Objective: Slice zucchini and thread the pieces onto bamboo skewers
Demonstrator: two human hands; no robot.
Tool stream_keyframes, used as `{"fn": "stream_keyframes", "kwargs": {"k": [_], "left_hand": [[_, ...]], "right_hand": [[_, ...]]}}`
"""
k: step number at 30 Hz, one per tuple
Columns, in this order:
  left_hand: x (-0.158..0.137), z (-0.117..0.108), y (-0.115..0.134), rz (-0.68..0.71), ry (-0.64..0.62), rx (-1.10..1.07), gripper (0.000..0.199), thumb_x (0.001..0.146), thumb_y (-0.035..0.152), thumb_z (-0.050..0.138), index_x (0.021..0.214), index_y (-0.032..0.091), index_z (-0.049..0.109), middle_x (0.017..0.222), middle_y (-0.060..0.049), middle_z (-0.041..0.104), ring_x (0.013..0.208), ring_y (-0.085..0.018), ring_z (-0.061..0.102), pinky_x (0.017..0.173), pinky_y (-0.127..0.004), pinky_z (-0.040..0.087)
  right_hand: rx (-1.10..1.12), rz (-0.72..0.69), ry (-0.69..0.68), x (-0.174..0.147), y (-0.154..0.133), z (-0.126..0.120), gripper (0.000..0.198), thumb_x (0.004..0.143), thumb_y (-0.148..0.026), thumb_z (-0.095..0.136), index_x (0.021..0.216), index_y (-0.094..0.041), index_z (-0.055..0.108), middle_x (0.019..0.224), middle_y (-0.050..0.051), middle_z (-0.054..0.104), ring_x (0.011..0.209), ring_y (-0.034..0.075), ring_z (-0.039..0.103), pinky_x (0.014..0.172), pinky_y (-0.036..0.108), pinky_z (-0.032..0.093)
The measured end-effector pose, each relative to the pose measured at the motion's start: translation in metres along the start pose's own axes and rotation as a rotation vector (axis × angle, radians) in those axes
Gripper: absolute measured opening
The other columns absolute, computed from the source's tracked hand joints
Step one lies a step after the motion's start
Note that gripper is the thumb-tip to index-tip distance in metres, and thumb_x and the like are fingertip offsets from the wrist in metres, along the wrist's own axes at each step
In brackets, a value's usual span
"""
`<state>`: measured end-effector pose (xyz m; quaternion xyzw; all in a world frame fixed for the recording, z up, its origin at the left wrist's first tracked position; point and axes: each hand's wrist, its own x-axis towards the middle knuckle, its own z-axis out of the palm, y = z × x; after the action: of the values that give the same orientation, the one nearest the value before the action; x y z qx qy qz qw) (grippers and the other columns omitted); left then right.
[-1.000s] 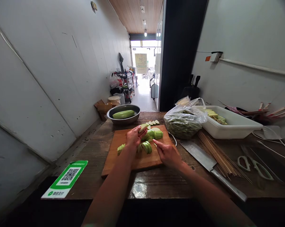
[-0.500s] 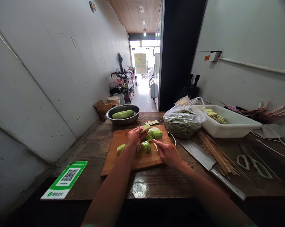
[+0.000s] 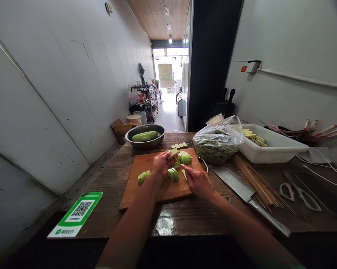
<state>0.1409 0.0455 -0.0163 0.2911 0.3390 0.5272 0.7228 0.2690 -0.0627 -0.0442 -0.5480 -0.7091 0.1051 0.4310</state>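
Observation:
My left hand is closed on a pale green zucchini slice, held above the wooden cutting board. In my right hand, pinched between thumb and fingers, is a thin bamboo skewer that points toward the slice. Whether its tip has entered the slice I cannot tell. Cut zucchini pieces lie on the board under and around my hands, partly hidden by the left one. Behind the board, a short row of zucchini slices rests on the table.
A metal bowl holding a whole zucchini stands behind the board. To the right are a plastic bag of greens, a white tub, a cleaver, loose skewers and scissors. A QR-code card lies front left.
Both hands keep nearly the same place and grip. The slice in my left hand has shifted very slightly, and the whole view has moved a little.

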Motion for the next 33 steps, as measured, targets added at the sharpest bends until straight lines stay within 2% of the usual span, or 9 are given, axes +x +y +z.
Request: {"fn": "stream_keyframes", "kwargs": {"k": [7, 17, 23, 25, 29, 33], "left_hand": [[-0.003, 0.003, 0.002, -0.015, -0.005, -0.002, 0.007, 0.075, 0.002, 0.053, 0.078, 0.007, 0.058, 0.080, -0.015, 0.065, 0.071, -0.022, 0.065, 0.066, -0.033, 0.054], [-0.010, 0.007, 0.005, -0.016, -0.014, 0.026, 0.007, 0.077, 0.002, 0.052, 0.079, 0.007, 0.057, 0.080, -0.015, 0.066, 0.073, -0.021, 0.066, 0.067, -0.031, 0.054], [-0.012, 0.011, -0.005, -0.053, -0.050, 0.065, 0.007, 0.076, 0.003, 0.054, 0.079, 0.007, 0.059, 0.078, -0.015, 0.066, 0.071, -0.022, 0.066, 0.068, -0.033, 0.054], [-0.014, 0.013, -0.010, -0.057, -0.078, 0.077, 0.006, 0.075, 0.004, 0.056, 0.079, 0.006, 0.061, 0.079, -0.016, 0.067, 0.070, -0.021, 0.065, 0.068, -0.033, 0.054], [-0.018, 0.018, -0.021, -0.016, -0.090, 0.113, 0.007, 0.073, 0.006, 0.061, 0.079, 0.007, 0.063, 0.078, -0.013, 0.067, 0.065, -0.018, 0.064, 0.065, -0.029, 0.053], [-0.023, 0.025, -0.032, -0.053, -0.148, 0.190, 0.007, 0.069, 0.007, 0.065, 0.076, 0.008, 0.066, 0.072, -0.010, 0.066, 0.058, -0.015, 0.061, 0.064, -0.028, 0.052]], "right_hand": [[-0.025, -0.012, 0.021, -0.001, 0.004, 0.007, 0.039, 0.086, -0.015, 0.041, 0.123, -0.019, 0.052, 0.116, 0.005, 0.059, 0.098, 0.019, 0.061, 0.086, 0.030, 0.049], [-0.067, -0.013, 0.018, -0.002, 0.008, 0.011, 0.042, 0.086, -0.017, 0.038, 0.127, -0.020, 0.048, 0.121, 0.005, 0.056, 0.097, 0.020, 0.061, 0.084, 0.030, 0.049], [-0.133, 0.020, 0.044, 0.000, 0.010, 0.012, 0.041, 0.088, -0.021, 0.036, 0.126, -0.018, 0.049, 0.112, 0.009, 0.062, 0.088, 0.020, 0.064, 0.078, 0.030, 0.050], [-0.166, 0.047, 0.064, 0.001, 0.011, 0.012, 0.038, 0.088, -0.022, 0.035, 0.121, -0.015, 0.052, 0.103, 0.011, 0.066, 0.082, 0.021, 0.065, 0.073, 0.029, 0.050], [-0.241, 0.105, 0.064, 0.004, 0.014, 0.013, 0.031, 0.090, -0.023, 0.031, 0.092, -0.014, 0.061, 0.077, 0.009, 0.068, 0.070, 0.019, 0.064, 0.063, 0.025, 0.046], [-0.282, 0.129, 0.104, 0.010, 0.021, 0.010, 0.031, 0.090, -0.023, 0.030, 0.081, -0.015, 0.059, 0.073, 0.009, 0.066, 0.067, 0.018, 0.062, 0.059, 0.024, 0.041]]}}
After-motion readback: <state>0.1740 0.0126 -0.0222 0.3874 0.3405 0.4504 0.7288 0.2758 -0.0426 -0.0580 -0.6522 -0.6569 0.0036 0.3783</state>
